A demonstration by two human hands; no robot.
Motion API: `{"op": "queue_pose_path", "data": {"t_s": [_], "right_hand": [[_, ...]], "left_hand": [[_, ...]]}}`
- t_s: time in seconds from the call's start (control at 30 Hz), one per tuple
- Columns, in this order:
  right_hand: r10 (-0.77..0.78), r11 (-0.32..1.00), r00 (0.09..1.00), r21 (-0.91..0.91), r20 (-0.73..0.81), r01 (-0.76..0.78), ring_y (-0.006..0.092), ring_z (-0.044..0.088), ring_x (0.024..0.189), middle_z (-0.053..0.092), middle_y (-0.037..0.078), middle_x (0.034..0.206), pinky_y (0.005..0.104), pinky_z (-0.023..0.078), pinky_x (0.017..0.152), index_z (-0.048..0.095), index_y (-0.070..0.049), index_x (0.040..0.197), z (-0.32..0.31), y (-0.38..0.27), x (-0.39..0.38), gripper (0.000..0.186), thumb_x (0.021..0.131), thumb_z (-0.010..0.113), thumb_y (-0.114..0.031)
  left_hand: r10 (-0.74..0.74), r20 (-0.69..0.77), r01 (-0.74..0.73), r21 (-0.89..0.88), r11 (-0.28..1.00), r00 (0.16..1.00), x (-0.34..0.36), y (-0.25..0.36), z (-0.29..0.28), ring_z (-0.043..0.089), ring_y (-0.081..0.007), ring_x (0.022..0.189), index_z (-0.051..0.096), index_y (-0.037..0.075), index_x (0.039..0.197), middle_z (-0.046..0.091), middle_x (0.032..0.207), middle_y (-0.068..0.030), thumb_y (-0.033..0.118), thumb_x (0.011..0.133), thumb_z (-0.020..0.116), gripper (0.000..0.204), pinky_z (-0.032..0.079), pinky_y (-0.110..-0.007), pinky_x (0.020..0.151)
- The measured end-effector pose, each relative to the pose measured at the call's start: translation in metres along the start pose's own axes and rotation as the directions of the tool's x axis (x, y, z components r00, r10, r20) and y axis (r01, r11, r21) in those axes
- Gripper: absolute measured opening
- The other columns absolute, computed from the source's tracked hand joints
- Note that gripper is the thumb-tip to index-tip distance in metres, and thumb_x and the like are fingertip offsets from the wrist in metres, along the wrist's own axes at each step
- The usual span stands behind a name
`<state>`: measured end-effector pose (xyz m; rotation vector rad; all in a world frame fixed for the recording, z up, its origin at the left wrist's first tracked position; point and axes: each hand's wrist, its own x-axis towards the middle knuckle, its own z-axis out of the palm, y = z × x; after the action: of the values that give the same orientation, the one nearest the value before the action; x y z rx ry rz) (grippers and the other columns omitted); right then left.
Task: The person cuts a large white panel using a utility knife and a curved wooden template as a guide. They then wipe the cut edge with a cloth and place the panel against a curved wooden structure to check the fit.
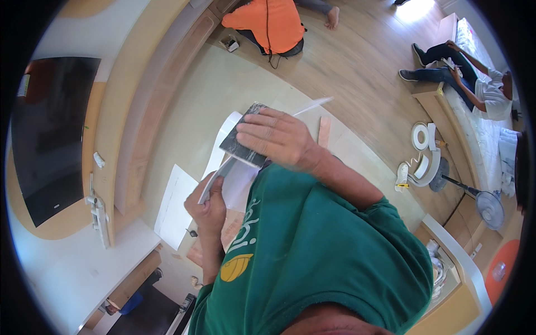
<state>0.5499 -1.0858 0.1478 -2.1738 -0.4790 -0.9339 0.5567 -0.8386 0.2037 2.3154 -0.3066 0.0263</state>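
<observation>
My right hand [282, 139] lies over a dark flat rectangular block [237, 149], its fingers across the block's top and gripping it. The block rests on or just at the upper end of a thin pale board [215, 178], which my left hand [205, 204] pinches with the thumb on its face. A pale translucent sheet [243, 181] is behind the board, and a blurred thin white edge juts out beyond the block. Curved white pieces [223, 131] and a flat white sheet [173, 206] lie below, near a pinkish wooden strip [324, 131].
A person in orange [262, 25] is on the floor ahead. Another person [486, 97] sits on a bed [477, 156] at right, near white rolls [420, 135] and a standing fan [486, 209]. A white counter [111, 268] and wall-mounted black screen [50, 139] are at left.
</observation>
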Motion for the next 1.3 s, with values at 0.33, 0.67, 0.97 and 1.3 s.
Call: {"op": "queue_pose_path", "data": {"t_s": [0.33,0.67,0.97,1.3], "right_hand": [[0.022,0.976,0.990,-0.213,-0.142,-0.052,0.0301,0.062,0.112,0.067,0.010,0.116,0.0447,0.047,0.102,0.066,-0.007,0.112,-0.005,0.049,-0.025,0.033,0.078,0.065,-0.008],[0.169,0.854,0.943,-0.436,-0.285,-0.285,0.0290,0.057,0.121,0.063,0.009,0.125,0.0465,0.040,0.109,0.065,-0.009,0.118,-0.013,0.098,-0.053,0.037,0.081,0.060,-0.007],[0.100,0.966,0.970,-0.214,-0.221,-0.148,0.0308,0.055,0.122,0.061,0.009,0.127,0.0474,0.041,0.104,0.063,-0.010,0.116,0.000,0.072,-0.019,0.035,0.082,0.057,-0.004],[-0.054,0.998,0.981,-0.005,-0.187,0.055,0.0283,0.059,0.115,0.065,0.007,0.117,0.0447,0.044,0.104,0.065,-0.011,0.116,0.011,-0.001,0.012,0.035,0.081,0.060,-0.006]], "left_hand": [[-0.017,-0.073,0.012,-0.073,0.997,0.997,-0.009,0.024,-0.001,0.062,-0.0125,0.066,0.071,-0.006,0.091,0.069,0.072,-0.0092,0.010,0.088,0.071,0.016,0.048,-0.025,0.063],[-0.074,-0.121,0.048,-0.200,0.979,0.990,-0.021,0.040,0.009,0.062,-0.0127,0.072,0.070,-0.007,0.091,0.070,0.079,-0.0078,0.013,0.090,0.069,0.020,0.048,-0.027,0.065],[-0.001,-0.185,-0.037,-0.205,0.978,0.983,-0.011,0.051,0.007,0.063,-0.0126,0.074,0.069,-0.007,0.095,0.071,0.084,-0.0088,0.013,0.091,0.068,0.020,0.048,-0.027,0.065],[-0.017,-0.167,0.003,-0.080,0.997,0.986,-0.004,0.049,0.010,0.062,-0.0122,0.070,0.071,-0.006,0.091,0.070,0.077,-0.0078,0.014,0.089,0.071,0.020,0.048,-0.026,0.064]]}}
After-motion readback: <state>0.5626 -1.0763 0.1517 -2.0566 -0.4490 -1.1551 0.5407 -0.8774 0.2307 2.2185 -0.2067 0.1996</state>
